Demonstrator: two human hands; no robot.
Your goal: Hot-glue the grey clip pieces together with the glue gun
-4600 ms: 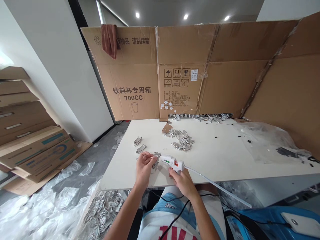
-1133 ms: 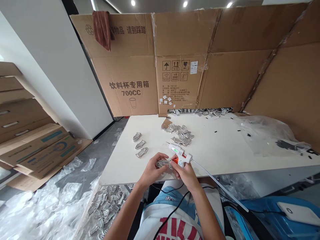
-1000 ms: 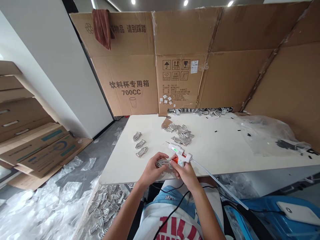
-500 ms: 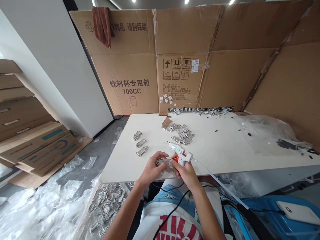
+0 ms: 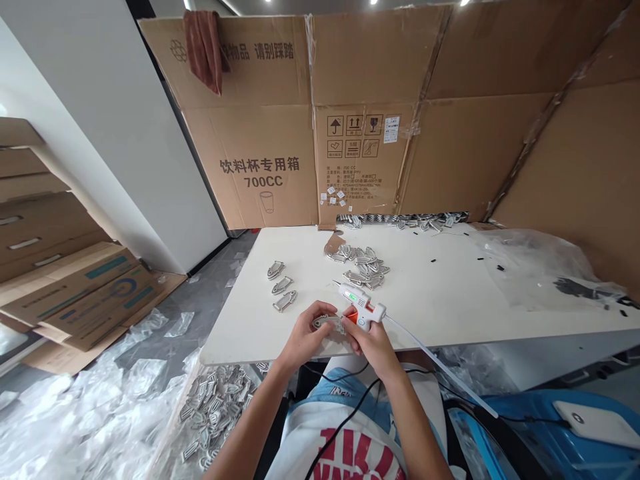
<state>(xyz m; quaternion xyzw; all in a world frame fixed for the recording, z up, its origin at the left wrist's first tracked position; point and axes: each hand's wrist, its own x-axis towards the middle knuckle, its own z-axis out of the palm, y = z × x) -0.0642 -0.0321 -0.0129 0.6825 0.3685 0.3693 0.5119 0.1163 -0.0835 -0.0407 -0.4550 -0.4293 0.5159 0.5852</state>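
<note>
the left hand point(image 5: 304, 335) pinches a silver metal frame point(image 5: 326, 323) between thumb and fingers at the lower center of the frame, above the near edge of the white tabletop point(image 5: 425, 293). the right hand point(image 5: 371, 341) is curled around the grip of a white glue gun point(image 5: 356, 297); its thumb and fingers also meet the right end of the metal frame. the nozzle points toward the upper left, and a long white glue stick point(image 5: 440, 363) extends from the rear toward the lower right. three similar parts point(image 5: 282, 286) lie in a row left of center. a loose pile point(image 5: 369, 268) lies above the glue gun. cardboard panels point(image 5: 260, 127) stand behind the tabletop.
</note>
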